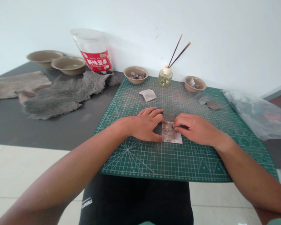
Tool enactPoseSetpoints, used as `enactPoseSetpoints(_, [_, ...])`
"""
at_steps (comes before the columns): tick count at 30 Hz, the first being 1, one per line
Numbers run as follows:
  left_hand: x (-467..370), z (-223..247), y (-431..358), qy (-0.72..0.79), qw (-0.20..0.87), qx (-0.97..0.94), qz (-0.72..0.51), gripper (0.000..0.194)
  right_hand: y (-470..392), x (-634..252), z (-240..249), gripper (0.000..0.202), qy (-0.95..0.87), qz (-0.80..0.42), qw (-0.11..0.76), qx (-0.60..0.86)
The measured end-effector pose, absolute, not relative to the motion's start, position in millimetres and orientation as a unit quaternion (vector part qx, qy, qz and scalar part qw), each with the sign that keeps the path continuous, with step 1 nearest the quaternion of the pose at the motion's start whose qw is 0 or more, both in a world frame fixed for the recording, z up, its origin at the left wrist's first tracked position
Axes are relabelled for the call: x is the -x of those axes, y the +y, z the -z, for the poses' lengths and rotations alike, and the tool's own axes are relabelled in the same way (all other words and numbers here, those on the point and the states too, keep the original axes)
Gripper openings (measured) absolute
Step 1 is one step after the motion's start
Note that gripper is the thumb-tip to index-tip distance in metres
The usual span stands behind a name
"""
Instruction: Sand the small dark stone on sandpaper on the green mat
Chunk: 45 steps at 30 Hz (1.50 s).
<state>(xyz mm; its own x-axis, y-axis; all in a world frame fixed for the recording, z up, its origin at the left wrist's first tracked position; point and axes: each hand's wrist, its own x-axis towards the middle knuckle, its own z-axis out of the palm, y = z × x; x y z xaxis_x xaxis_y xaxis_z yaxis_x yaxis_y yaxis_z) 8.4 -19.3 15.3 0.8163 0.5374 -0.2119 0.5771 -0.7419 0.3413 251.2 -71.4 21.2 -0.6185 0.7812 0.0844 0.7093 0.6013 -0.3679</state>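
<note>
Mat [135, 161] takes centre stage

Left hand [147, 126] spreads wide, right hand [194, 128] pinches; between them, a smudged, squarish sheet [170, 135], the left touching its left edge, and toward its upper right, the pinched small piece [173, 126], mostly hidden!

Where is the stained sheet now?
In the head view, the sheet lies on the mat, just right of picture centre, between the left hand and right hand.

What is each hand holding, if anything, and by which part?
The left hand steadies the smudged square sheet at its left edge. The right hand pinches a small piece; its gripped part is hidden.
</note>
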Motion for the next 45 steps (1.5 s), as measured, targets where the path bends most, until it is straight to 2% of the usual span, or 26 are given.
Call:
enactPoseSetpoints(4, [-8.8, -16.1, -19.6, 0.300, 0.202, -0.931, 0.055, 0.074, -73.6, -248.1, -19.9, 0.013, -0.910, -0.157, 0.110, 0.367])
enactPoseSetpoints(8, [-8.9, -16.6, -19.9, 0.304, 0.200, -0.930, 0.055, 0.074, -73.2, -249.9, -20.5, 0.011, -0.897, -0.103, 0.111, 0.416])
enactPoseSetpoints(14, [-8.2, -15.0, -19.0, 0.294, 0.198, -0.933, 0.054, 0.074, -75.8, -245.8, -18.8, 0.014, -0.915, -0.142, 0.111, 0.360])
enactPoseSetpoints(18, [-7.9, -15.1, -19.3, 0.298, 0.200, -0.932, 0.050, 0.073, -72.0, -249.3, -19.7, 0.013, -0.896, -0.099, 0.113, 0.418])
enactPoseSetpoints(23, [-7.6, -15.5, -19.6, 0.297, 0.199, -0.932, 0.052, 0.074, -75.8, -248.7, -21.6, 0.012, -0.910, -0.162, 0.102, 0.367])
enactPoseSetpoints(25, [-7.4, -14.9, -19.4, 0.295, 0.199, -0.933, 0.051, 0.074, -75.6, -246.6, -20.3, 0.014, -0.916, -0.152, 0.111, 0.353])
enactPoseSetpoints(29, [-7.2, -13.2, -19.2, 0.297, 0.197, -0.934, 0.043, 0.073, -69.0, -252.0, -18.9, 0.013, -0.897, -0.103, 0.123, 0.412])
enactPoseSetpoints(34, [-7.1, -12.7, -19.1, 0.290, 0.199, -0.935, 0.045, 0.074, -70.1, -249.8, -16.8, 0.013, -0.913, -0.148, 0.112, 0.364])
enactPoseSetpoints(39, [-7.3, -11.2, -18.7, 0.295, 0.194, -0.935, 0.041, 0.074, -68.4, -250.0, -18.8, 0.012, -0.894, -0.100, 0.116, 0.422])
enactPoseSetpoints(45, [-6.7, -9.5, -17.8, 0.287, 0.193, -0.938, 0.035, 0.075, -69.8, -252.2, -19.7, 0.015, -0.914, -0.155, 0.106, 0.359])
